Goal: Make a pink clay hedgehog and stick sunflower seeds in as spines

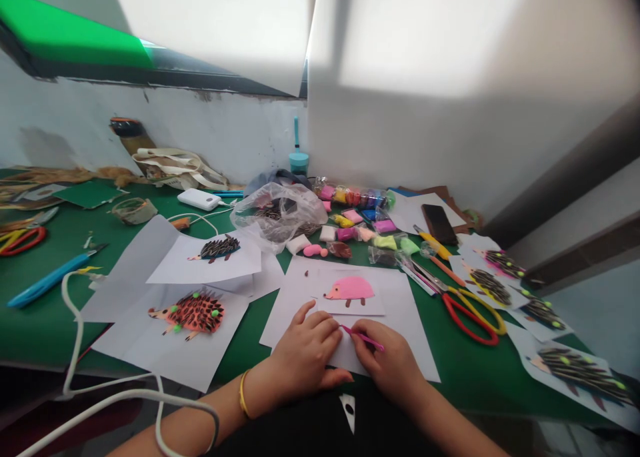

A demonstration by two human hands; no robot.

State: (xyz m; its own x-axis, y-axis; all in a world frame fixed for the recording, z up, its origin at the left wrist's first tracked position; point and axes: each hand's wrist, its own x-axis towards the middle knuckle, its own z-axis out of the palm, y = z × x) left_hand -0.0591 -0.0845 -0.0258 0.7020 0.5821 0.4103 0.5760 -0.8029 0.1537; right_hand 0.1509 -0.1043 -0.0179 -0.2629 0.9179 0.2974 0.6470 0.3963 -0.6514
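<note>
In the head view, my right hand (387, 357) is closed around a thin pink clay-modelling tool (369, 338). Its tip meets the fingers of my left hand (311, 347). That left hand lies over the white sheet, fingers bent and thumb held apart, with no object visible in it. Just above both hands is a small white card (377, 306) bearing a pink clay hedgehog (354, 288) with a pale face and brown feet. Under the card lies a larger white paper (410, 340). A tiny brown bit (307, 273) rests on the paper's upper left.
Several packets of coloured clay (345, 234) lie behind the paper, beside a clear plastic bag (280, 210). Scissors (473, 317) and finished hedgehog pictures (493, 287) are at right. More hedgehog pictures (193, 314), a blue cutter (50, 280) and a white cable (75, 350) occupy the left.
</note>
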